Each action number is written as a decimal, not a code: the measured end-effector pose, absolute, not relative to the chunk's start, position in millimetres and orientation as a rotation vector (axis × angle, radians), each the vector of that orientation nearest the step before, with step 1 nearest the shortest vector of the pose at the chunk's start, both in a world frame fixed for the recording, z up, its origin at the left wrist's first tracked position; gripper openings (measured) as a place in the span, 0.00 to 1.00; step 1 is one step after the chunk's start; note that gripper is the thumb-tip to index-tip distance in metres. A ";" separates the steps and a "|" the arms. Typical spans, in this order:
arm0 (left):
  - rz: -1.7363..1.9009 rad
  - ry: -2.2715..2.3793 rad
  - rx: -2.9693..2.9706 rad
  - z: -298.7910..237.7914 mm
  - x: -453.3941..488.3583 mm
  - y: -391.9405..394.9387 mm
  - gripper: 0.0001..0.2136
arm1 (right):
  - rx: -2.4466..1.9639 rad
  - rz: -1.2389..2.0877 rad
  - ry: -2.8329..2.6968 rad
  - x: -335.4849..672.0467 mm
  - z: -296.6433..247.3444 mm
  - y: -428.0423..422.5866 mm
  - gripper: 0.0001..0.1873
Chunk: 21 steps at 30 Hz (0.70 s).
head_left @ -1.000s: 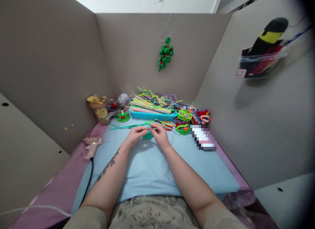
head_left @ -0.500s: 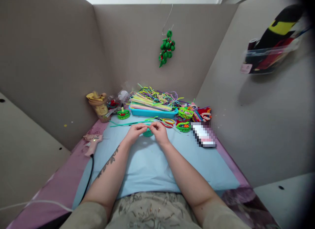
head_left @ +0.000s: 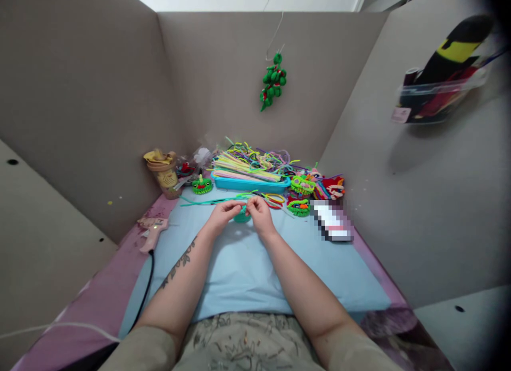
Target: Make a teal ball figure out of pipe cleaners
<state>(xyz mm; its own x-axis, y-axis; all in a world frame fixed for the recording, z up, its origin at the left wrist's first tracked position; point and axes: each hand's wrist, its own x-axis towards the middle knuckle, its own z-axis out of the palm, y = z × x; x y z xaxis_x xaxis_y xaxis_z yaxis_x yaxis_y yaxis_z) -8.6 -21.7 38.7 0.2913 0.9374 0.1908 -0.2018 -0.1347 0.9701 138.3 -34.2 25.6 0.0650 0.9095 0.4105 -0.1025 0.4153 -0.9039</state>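
My left hand (head_left: 222,215) and my right hand (head_left: 259,214) meet over the pale blue mat (head_left: 247,270), fingers pinched on a small teal pipe-cleaner piece (head_left: 241,217) held between them. A long teal pipe cleaner (head_left: 207,202) trails from the piece to the left across the mat. Much of the teal piece is hidden by my fingers.
A blue tray of coloured pipe cleaners (head_left: 249,182) sits behind my hands, with green fuzzy figures (head_left: 202,187) and other craft pieces (head_left: 315,192) beside it. A glue gun (head_left: 150,230) lies at the left, a jar (head_left: 163,174) at the back left. Grey partition walls enclose the table; a green ornament (head_left: 272,83) hangs above.
My hands have stayed together on the teal piece with only small finger movements. The view has shifted slightly.
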 end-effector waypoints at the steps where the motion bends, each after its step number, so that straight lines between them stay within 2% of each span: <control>1: 1.176 0.762 1.267 38.0 -8.8 -20.8 0.15 | -0.840 0.905 -1.256 139.3 25.0 -33.1 0.12; 7: 1.184 0.579 0.938 45.6 -16.1 -21.1 0.11 | -0.878 0.816 -1.164 152.0 24.8 -27.2 0.12; 13: 1.063 0.400 0.727 55.5 -23.9 -28.3 0.12 | -0.974 0.734 -1.112 167.4 24.7 -24.5 0.13; 17: 1.045 0.404 0.778 54.5 -21.2 -28.7 0.13 | -1.143 0.585 -1.228 170.9 27.5 -29.0 0.06; 21: 1.145 0.608 1.020 45.5 -11.0 -24.9 0.12 | -1.092 0.354 -1.430 158.7 36.5 -41.1 0.04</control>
<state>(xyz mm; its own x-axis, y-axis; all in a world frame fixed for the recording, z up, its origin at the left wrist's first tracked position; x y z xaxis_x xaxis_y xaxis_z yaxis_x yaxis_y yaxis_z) -11.0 -24.9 45.5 0.3332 0.9380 0.0957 -0.4460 0.0674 0.8925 158.7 -41.1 36.5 0.1871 0.7716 0.6079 0.3984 0.5061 -0.7650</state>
